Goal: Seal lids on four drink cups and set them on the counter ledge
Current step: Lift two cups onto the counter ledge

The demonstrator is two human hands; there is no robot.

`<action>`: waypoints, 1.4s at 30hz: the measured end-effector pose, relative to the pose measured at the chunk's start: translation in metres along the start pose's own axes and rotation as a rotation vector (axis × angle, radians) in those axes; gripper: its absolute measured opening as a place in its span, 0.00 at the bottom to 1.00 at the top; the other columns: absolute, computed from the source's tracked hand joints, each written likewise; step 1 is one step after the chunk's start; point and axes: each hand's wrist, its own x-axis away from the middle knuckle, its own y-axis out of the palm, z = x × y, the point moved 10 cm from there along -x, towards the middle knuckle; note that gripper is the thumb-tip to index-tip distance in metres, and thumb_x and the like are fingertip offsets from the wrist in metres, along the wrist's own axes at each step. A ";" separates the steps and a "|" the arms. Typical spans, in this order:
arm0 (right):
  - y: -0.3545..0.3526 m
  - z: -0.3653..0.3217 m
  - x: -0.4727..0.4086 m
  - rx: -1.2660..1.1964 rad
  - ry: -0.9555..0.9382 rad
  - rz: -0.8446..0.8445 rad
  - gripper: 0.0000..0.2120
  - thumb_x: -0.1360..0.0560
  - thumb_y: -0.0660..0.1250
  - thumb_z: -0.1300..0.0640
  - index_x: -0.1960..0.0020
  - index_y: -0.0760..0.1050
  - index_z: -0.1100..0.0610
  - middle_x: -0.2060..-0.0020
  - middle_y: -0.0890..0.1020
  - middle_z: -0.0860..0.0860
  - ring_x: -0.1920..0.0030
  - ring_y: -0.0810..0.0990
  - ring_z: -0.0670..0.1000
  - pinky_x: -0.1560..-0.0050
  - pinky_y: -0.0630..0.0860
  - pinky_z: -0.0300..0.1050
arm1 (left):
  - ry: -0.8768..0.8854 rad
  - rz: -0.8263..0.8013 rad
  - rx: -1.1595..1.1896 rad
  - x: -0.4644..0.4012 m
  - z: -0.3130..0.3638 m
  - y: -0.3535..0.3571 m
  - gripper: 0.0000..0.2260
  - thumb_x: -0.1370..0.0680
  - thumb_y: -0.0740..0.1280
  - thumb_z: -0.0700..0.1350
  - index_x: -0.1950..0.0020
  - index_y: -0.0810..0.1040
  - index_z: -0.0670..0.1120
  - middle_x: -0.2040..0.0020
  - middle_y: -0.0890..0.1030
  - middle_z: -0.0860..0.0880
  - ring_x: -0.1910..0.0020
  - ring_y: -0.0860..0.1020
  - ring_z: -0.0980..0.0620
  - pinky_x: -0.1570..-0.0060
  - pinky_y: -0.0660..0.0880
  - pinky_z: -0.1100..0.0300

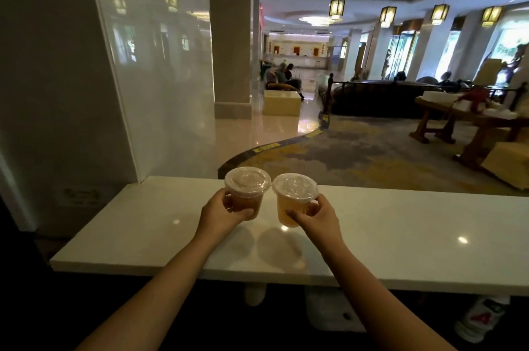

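Two clear plastic cups with amber drink and clear lids are held side by side over the white counter ledge [400,230]. My left hand [221,214] grips the left cup [246,187] around its body. My right hand [317,216] grips the right cup [294,193], whose drink looks paler. The two lid rims almost touch. Both cups appear to hover just above the ledge; their shadows fall on the surface below them. No other cups are in sight.
A frosted glass panel [154,70] stands at the ledge's left end beside a wall. Beyond the ledge lies a hotel lobby with carpet, a wooden table [469,121] and seated people far off. Dark shelf space under the ledge holds white items [481,319].
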 end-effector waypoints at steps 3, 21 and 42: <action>0.009 0.022 -0.010 0.038 0.050 -0.041 0.32 0.35 0.76 0.50 0.35 0.67 0.52 0.39 0.77 0.54 0.43 0.76 0.54 0.43 0.76 0.53 | -0.063 -0.015 -0.021 -0.005 -0.021 0.008 0.27 0.36 0.77 0.46 0.41 0.72 0.48 0.41 0.78 0.45 0.45 0.76 0.48 0.49 0.72 0.57; 0.025 0.040 -0.016 0.049 0.015 -0.113 0.30 0.33 0.75 0.57 0.35 0.66 0.54 0.37 0.75 0.53 0.45 0.73 0.47 0.47 0.72 0.41 | -0.101 -0.014 -0.019 -0.018 -0.058 0.018 0.26 0.38 0.78 0.45 0.42 0.73 0.49 0.44 0.80 0.46 0.50 0.77 0.53 0.50 0.73 0.60; -0.016 0.023 0.037 0.436 -0.097 -0.036 0.17 0.28 0.69 0.51 0.41 0.75 0.55 0.43 0.78 0.54 0.49 0.76 0.48 0.49 0.75 0.43 | 0.113 0.166 -0.388 0.067 -0.021 -0.013 0.14 0.27 0.67 0.51 0.46 0.76 0.46 0.47 0.80 0.47 0.49 0.76 0.48 0.54 0.71 0.57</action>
